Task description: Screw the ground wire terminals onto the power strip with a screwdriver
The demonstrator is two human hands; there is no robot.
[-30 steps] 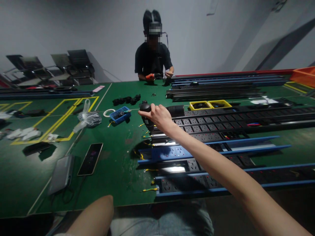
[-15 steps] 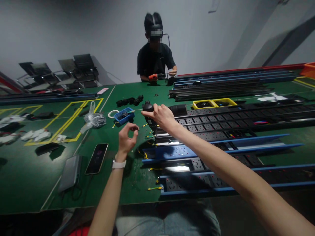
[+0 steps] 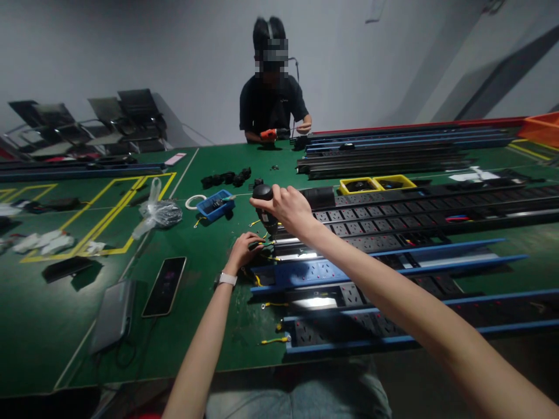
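My right hand (image 3: 293, 210) is closed around the handle of a black cordless drill (image 3: 264, 193). Its nose points down over the left ends of the socket strips (image 3: 368, 226). Just below the nose, my left hand (image 3: 245, 250) has its fingers together on a green-and-yellow wire (image 3: 264, 244) at a strip's end; the fingertips are partly hidden. Nearer to me lies a blue-railed socket strip (image 3: 314, 269), and in front of that another strip (image 3: 349, 331) with a yellow-green wire lead (image 3: 274, 341) sticking out.
A blue tray (image 3: 213, 213) of small parts, a white ring (image 3: 194, 202) and a plastic bag (image 3: 163, 212) lie left. Nearer are a phone (image 3: 165, 286) and a grey power bank (image 3: 114, 317). Yellow bins (image 3: 360, 192) stand behind the strips. Across the table a co-worker (image 3: 273, 105) holds an orange-and-black tool (image 3: 269, 135).
My left hand has moved right and away from me, from a raised curl above the table to the wire at the strip's end. The drill has stayed nearly in place.
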